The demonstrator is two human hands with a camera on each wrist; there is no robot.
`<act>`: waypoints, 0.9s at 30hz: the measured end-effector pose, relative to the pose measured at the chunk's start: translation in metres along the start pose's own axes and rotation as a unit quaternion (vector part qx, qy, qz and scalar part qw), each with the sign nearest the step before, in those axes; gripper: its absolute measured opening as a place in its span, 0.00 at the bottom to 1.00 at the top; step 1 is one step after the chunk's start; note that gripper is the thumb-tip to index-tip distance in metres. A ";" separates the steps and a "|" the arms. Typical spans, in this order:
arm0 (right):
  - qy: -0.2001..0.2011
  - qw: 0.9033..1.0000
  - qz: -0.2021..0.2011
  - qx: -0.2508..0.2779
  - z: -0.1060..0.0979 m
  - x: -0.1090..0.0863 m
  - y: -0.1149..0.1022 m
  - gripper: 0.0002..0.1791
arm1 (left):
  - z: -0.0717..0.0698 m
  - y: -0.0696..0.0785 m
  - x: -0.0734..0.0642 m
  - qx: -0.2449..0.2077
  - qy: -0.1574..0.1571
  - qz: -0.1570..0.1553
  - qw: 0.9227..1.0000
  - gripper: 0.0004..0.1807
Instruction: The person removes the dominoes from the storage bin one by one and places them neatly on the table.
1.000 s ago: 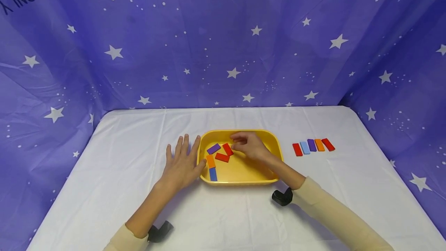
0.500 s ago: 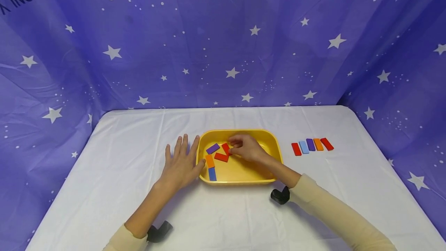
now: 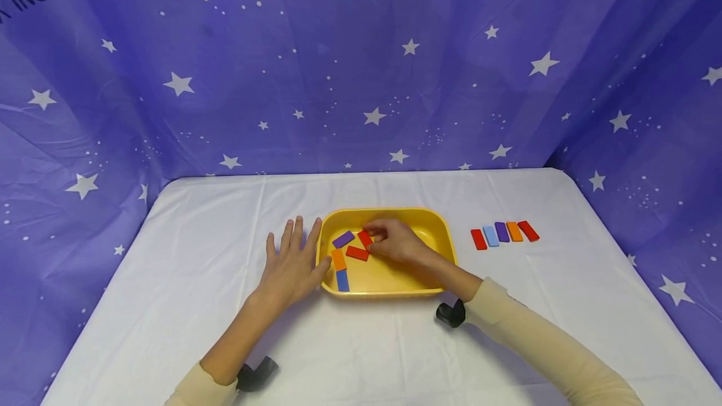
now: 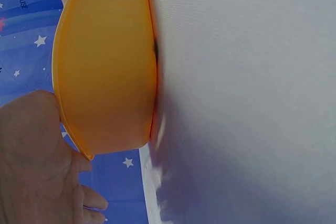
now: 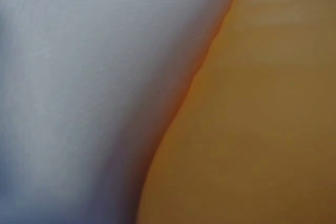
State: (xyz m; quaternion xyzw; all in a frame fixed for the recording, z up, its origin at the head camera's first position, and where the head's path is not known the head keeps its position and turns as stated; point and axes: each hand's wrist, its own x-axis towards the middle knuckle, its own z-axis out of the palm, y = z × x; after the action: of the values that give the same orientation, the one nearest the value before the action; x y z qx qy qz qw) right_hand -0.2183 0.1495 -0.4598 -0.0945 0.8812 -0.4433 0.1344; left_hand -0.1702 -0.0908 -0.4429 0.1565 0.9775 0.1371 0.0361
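Observation:
In the head view a yellow tray (image 3: 395, 284) stands on the white table. My right hand (image 3: 397, 242) reaches into it from the right, index finger and thumb at the two ends of a red tile (image 3: 365, 239), pinching it. Just below that tile is a second red tile (image 3: 357, 254). A purple tile (image 3: 343, 239), an orange tile (image 3: 338, 260) and a blue tile (image 3: 342, 281) lie toward the tray's left side. My left hand (image 3: 290, 268) spreads its fingers beside the tray, thumb over the left rim. The left wrist view shows this hand (image 4: 37, 150) against the tray wall (image 4: 105, 66).
Right of the tray, on the white tablecloth (image 3: 361, 343), several tiles form a row: red (image 3: 478, 239), light blue (image 3: 491, 236), purple (image 3: 501, 232), orange (image 3: 514, 232) and red (image 3: 528, 231). A purple star-print curtain (image 3: 316, 80) encloses the back and sides. Only tray wall (image 5: 252, 129) and cloth fill the right wrist view.
My right hand has moved left and slightly down inside the tray, its fingertips closing in on the upper red tile. The left hand keeps its place at the rim.

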 end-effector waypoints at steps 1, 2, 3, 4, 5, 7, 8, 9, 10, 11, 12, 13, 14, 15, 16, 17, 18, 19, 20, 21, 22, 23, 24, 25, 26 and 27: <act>-0.002 1.000 -0.002 -0.007 0.000 0.000 0.000 0.24 | 0.000 0.000 0.000 0.000 -0.001 0.000 1.000 0.43; -0.004 1.000 -0.005 -0.014 0.000 0.000 -0.001 0.25 | 0.000 0.000 0.000 -0.001 -0.001 -0.001 1.000 0.43; -0.005 1.000 -0.007 -0.021 0.000 -0.001 -0.001 0.25 | 0.000 0.000 0.000 -0.002 -0.002 -0.001 1.000 0.43; -0.007 1.000 -0.008 -0.027 0.000 -0.001 -0.001 0.25 | 0.000 0.000 0.000 -0.001 -0.003 -0.002 1.000 0.43; -0.008 0.999 -0.009 -0.034 0.000 -0.001 0.000 0.25 | 0.000 0.000 0.000 -0.001 -0.003 -0.002 1.000 0.43; -0.009 0.999 -0.010 -0.042 0.000 0.000 0.000 0.26 | 0.000 0.001 0.000 -0.001 -0.004 -0.003 1.000 0.43; -0.010 0.999 -0.010 -0.045 0.000 0.000 0.000 0.26 | 0.000 0.001 0.000 -0.001 -0.004 -0.003 1.000 0.43; -0.012 0.999 -0.010 -0.048 0.000 0.000 0.000 0.26 | 0.000 0.000 0.000 -0.001 -0.004 -0.003 1.000 0.43; -0.014 0.999 -0.011 -0.049 0.000 0.000 0.000 0.26 | 0.000 0.000 0.000 -0.001 -0.004 -0.003 1.000 0.43; -0.016 0.999 -0.013 -0.050 0.000 0.000 0.000 0.26 | 0.000 0.000 0.000 -0.001 -0.004 -0.003 1.000 0.43; -0.018 0.998 -0.013 -0.052 0.000 0.000 0.000 0.26 | 0.000 0.000 0.000 -0.001 -0.004 -0.003 1.000 0.43; -0.020 0.998 -0.014 -0.054 0.000 0.000 0.000 0.26 | 0.001 0.000 0.000 -0.001 -0.005 -0.003 1.000 0.43; -0.023 0.998 -0.017 -0.053 -0.001 0.001 0.000 0.26 | 0.001 0.000 0.000 0.000 -0.005 -0.004 1.000 0.43; -0.027 0.998 -0.021 -0.051 -0.001 0.001 0.000 0.26 | 0.001 0.000 0.000 0.000 -0.005 -0.004 1.000 0.43; -0.030 0.998 -0.025 -0.049 -0.001 0.001 0.000 0.26 | 0.001 0.000 0.000 0.001 -0.005 -0.005 1.000 0.43; -0.033 0.998 -0.028 -0.046 -0.002 0.001 0.000 0.26 | 0.001 0.000 0.000 0.001 -0.006 -0.005 1.000 0.43; -0.036 0.998 -0.029 -0.042 -0.002 0.002 0.000 0.26 | 0.002 0.000 0.001 0.001 -0.006 -0.006 1.000 0.43; -0.039 0.998 -0.032 -0.039 -0.003 0.002 0.000 0.25 | 0.002 0.000 0.001 0.002 -0.005 -0.006 1.000 0.43; -0.042 0.998 -0.035 -0.036 -0.003 0.003 0.000 0.25 | 0.002 0.000 0.001 0.001 -0.006 -0.006 1.000 0.43; -0.045 0.998 -0.033 -0.033 -0.003 0.003 0.000 0.25 | 0.001 0.000 0.001 0.001 -0.006 -0.006 1.000 0.44; -0.047 0.998 -0.032 -0.032 -0.004 0.004 0.001 0.26 | 0.001 0.000 0.001 0.001 -0.006 -0.006 1.000 0.44; -0.048 0.998 -0.030 -0.030 -0.004 0.004 0.001 0.26 | 0.001 0.000 0.001 0.001 -0.006 -0.006 1.000 0.44; -0.049 0.998 -0.028 -0.029 -0.004 0.005 0.002 0.26 | 0.001 0.000 0.000 0.001 -0.006 -0.006 1.000 0.44; -0.051 0.998 -0.027 -0.028 -0.003 0.005 0.002 0.26 | 0.001 0.000 0.000 0.000 -0.007 -0.006 1.000 0.44; -0.052 0.998 -0.025 -0.024 -0.003 0.006 0.002 0.26 | 0.001 0.000 0.000 -0.001 -0.007 -0.006 1.000 0.44; -0.053 0.998 -0.024 -0.022 -0.003 0.006 0.003 0.26 | 0.001 0.000 0.000 -0.001 -0.007 -0.006 1.000 0.44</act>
State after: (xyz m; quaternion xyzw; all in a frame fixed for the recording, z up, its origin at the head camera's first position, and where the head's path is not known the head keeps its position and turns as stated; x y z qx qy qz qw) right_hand -0.2249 0.1520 -0.4608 -0.1420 0.8796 -0.4217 0.1685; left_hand -0.1700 -0.0902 -0.4437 0.1514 0.9779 0.1371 0.0440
